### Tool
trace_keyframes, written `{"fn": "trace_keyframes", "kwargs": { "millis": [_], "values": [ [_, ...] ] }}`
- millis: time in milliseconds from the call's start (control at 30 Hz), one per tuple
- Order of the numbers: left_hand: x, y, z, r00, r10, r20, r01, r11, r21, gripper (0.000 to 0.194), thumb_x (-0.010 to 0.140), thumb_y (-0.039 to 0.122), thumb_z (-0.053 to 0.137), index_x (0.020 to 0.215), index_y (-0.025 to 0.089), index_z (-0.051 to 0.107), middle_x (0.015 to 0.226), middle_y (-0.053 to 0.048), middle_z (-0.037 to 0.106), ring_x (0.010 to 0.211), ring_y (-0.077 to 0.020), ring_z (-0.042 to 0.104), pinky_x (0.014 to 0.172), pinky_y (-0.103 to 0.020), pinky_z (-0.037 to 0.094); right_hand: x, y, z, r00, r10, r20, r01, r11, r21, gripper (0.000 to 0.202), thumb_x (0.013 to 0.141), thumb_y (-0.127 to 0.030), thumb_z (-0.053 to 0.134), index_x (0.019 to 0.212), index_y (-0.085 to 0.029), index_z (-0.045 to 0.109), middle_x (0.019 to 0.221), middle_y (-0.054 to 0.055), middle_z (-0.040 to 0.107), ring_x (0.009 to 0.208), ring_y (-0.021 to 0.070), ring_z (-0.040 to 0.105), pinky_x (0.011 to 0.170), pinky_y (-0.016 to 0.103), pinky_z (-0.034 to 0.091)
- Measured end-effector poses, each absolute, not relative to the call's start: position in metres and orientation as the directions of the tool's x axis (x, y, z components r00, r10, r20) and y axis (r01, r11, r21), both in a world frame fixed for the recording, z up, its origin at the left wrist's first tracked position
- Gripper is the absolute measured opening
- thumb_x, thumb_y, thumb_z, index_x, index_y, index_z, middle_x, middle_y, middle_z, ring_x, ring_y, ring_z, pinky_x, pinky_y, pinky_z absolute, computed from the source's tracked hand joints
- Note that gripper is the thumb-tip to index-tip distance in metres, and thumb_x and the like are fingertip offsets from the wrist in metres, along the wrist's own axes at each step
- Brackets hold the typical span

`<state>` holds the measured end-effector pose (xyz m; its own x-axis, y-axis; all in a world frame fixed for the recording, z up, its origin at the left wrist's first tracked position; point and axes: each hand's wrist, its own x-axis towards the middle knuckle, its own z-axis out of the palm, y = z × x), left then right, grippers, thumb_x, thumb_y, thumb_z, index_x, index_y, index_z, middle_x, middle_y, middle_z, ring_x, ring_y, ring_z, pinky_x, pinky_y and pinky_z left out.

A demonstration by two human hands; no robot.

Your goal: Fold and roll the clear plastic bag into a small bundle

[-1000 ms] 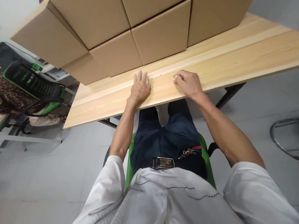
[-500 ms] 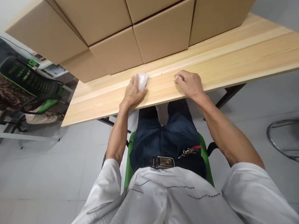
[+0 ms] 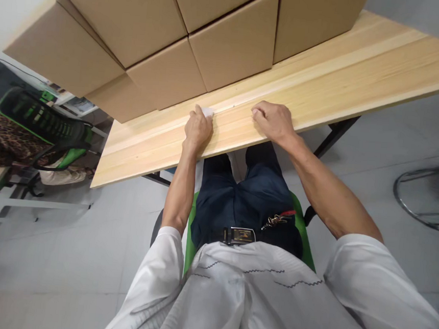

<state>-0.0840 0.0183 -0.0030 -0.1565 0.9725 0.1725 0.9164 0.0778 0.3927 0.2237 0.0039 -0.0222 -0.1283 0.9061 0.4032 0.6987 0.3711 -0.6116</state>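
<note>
My left hand (image 3: 198, 130) is closed around a white, soft-looking wad (image 3: 207, 112), perhaps tissue or cloth; most of it is hidden under the fingers. That hand rests on the wooden tabletop (image 3: 136, 149), near its front edge. To the right, my right hand (image 3: 273, 119) lies on the same board in a loose fist, its fingers curled under. Nothing shows in it, and it stays apart from the white wad.
Stacked cardboard boxes (image 3: 233, 43) stand along the back of the tabletop. A green and black chair (image 3: 42, 123) is at the left, close to a person in leopard-print clothing (image 3: 12, 138). On the right floor stands a round metal-framed stool (image 3: 401, 196).
My left hand has drawn its fingers in over the white wad, so less of it shows. My right hand keeps its loose fist in nearly the same spot.
</note>
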Motion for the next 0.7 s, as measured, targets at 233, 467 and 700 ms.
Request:
{"fn": "trace_keyframes", "kwargs": {
  "millis": [233, 467, 700],
  "values": [
    [-0.105, 0.01, -0.016, -0.037, 0.961, 0.273, 0.885, -0.095, 0.456, 0.093, 0.124, 0.077, 0.057, 0.193, 0.014, 0.048, 0.182, -0.035, 0.073, 0.185, -0.0572, 0.062, 0.155, -0.073, 0.049, 0.223, -0.002, -0.014, -0.128, 0.905, 0.406, 0.687, 0.377, -0.622, 0.036, 0.112, -0.037, 0.057, 0.115, -0.031, 0.092, 0.114, 0.012, 0.096, 0.118, 0.0422, 0.085, 0.1, 0.052, 0.062],
    [-0.109, -0.012, -0.006, -0.045, 0.979, 0.199, 0.904, -0.045, 0.424, 0.094, 0.125, 0.072, 0.06, 0.197, 0.014, 0.044, 0.199, -0.035, 0.059, 0.193, -0.0558, 0.053, 0.159, -0.075, 0.043, 0.225, -0.003, -0.014, -0.139, 0.917, 0.374, 0.709, 0.356, -0.609, 0.035, 0.113, -0.037, 0.058, 0.114, -0.029, 0.092, 0.124, 0.014, 0.097, 0.118, 0.0422, 0.085, 0.103, 0.052, 0.061],
    [-0.126, -0.017, -0.014, -0.068, 0.976, 0.206, 0.85, -0.051, 0.524, 0.104, 0.112, 0.082, 0.079, 0.193, 0.023, 0.051, 0.194, -0.029, 0.069, 0.19, -0.0582, 0.056, 0.157, -0.081, 0.044, 0.211, -0.002, -0.008, -0.254, 0.892, 0.375, 0.656, 0.443, -0.611, 0.04, 0.114, -0.039, 0.063, 0.134, -0.03, 0.096, 0.138, 0.012, 0.098, 0.136, 0.0431, 0.085, 0.114, 0.054, 0.065]
  ]
}}
